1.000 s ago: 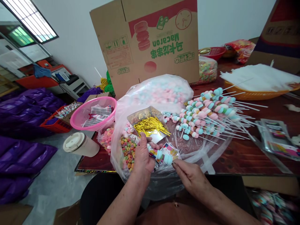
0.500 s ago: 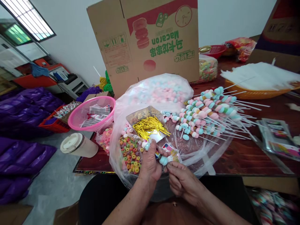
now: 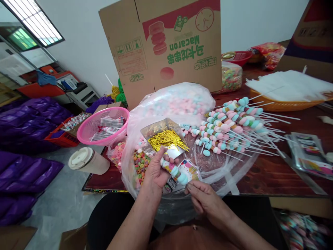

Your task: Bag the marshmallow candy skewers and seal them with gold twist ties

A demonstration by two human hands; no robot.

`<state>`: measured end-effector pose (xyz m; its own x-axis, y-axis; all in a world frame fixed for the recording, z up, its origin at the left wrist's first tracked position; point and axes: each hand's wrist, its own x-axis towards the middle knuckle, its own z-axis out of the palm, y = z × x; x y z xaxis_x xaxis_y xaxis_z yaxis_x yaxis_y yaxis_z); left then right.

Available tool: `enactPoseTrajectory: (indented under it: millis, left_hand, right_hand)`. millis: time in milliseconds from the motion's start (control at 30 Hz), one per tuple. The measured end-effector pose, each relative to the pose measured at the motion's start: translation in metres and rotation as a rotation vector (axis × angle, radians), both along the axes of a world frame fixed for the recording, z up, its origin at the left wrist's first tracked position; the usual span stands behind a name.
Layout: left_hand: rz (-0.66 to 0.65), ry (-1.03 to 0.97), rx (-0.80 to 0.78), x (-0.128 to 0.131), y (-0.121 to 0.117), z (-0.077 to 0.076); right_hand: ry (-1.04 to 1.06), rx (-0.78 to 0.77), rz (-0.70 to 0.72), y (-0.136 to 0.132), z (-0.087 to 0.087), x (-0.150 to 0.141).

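Left hand (image 3: 156, 173) shifted leftward; half-open grip cradles marshmallow skewer (image 3: 174, 171). Right hand (image 3: 205, 198): grip pinched on its lower end. Metal tray (image 3: 177, 151): gold twist ties (image 3: 166, 139). Pink basket (image 3: 85, 133): flat packets (image 3: 111, 121).

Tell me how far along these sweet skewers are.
The pile looks threaded. In hand: one skewer, at the left hand and right hand; whether it's finished is unclear. Apparently left: bagged marshmallows, loose ring sweets and gold strips.
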<state>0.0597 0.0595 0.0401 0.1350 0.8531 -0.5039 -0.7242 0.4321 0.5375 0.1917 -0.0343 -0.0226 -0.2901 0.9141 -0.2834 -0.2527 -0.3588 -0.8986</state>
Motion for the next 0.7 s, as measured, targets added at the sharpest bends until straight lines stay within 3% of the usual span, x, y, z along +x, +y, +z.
enactPoseTrajectory:
  millis: [133, 233, 333, 500, 600, 700]
  left_hand:
    - [0.043, 0.087, -0.125, 0.004, -0.006, 0.003]
    - [0.072, 0.122, -0.137, 0.008, -0.01, -0.001]
    - [0.079, 0.125, -0.123, 0.012, -0.012, -0.002]
    - [0.039, 0.129, -0.055, 0.022, -0.018, -0.003]
    - [0.039, 0.139, -0.045, 0.026, -0.023, -0.007]
    - [-0.005, 0.052, 0.028, 0.021, -0.025, -0.012]
  right_hand:
    - [-0.71, 0.558, -0.179, 0.0, -0.008, 0.011]
    - [-0.874, 0.694, -0.175, -0.001, -0.01, 0.011]
    - [-0.694, 0.553, -0.077, -0.001, -0.003, 0.008]
    - [-0.049, 0.0, 0.108, 0.001, 0.01, 0.002]
    - [0.223, -0.186, 0.068, 0.002, 0.01, -0.004]
    - [0.384, -0.236, 0.013, 0.001, 0.008, -0.006]
